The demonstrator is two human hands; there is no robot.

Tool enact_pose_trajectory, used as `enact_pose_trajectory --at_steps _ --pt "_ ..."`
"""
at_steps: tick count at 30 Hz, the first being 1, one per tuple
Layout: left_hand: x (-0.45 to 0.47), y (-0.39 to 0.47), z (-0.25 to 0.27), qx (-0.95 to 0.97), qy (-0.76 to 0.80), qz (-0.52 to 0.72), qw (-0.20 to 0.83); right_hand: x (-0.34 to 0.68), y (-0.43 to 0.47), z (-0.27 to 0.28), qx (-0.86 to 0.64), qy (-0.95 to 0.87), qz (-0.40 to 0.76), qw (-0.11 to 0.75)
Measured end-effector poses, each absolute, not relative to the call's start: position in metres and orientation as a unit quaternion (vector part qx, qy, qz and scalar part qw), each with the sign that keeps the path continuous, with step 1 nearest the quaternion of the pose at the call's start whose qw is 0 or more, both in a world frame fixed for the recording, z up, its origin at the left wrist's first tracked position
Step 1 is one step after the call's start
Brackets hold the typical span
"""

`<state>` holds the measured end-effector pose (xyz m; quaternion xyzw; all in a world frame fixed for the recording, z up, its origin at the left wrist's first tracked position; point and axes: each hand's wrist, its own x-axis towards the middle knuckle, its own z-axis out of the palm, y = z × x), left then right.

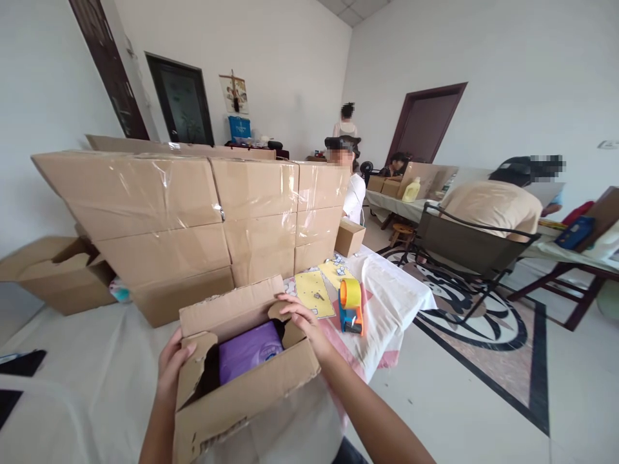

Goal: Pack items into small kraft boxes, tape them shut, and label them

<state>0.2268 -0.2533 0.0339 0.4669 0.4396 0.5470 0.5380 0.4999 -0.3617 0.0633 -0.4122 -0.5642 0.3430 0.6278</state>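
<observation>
An open cardboard box stands on the table just in front of me, its long flaps raised and its short end flaps folding inward. Inside lies a purple plastic-wrapped package. My left hand grips the box's left end, with the thumb over the short flap. At the other end, my right hand is closed over the right short flap, the fingers bent at its upper edge. A tape dispenser with a wide yellow roll and an orange and blue body sits right of the box.
Taped cardboard boxes form a wall behind the work area. Another open carton stands at the left. A small box is at the table's far right corner. Several people work around other tables; a folding chair is at the right.
</observation>
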Motion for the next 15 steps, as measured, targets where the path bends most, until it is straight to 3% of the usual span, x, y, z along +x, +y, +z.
enact_pose_trajectory --at_steps 8,15 --pt "0.236 -0.27 0.048 0.473 0.417 0.582 0.513 0.496 -0.383 0.08 -0.424 -0.544 0.395 0.607" --pt "0.24 -0.284 0.049 0.468 0.376 0.595 0.535 0.491 -0.372 0.057 -0.448 -0.561 0.285 0.635"
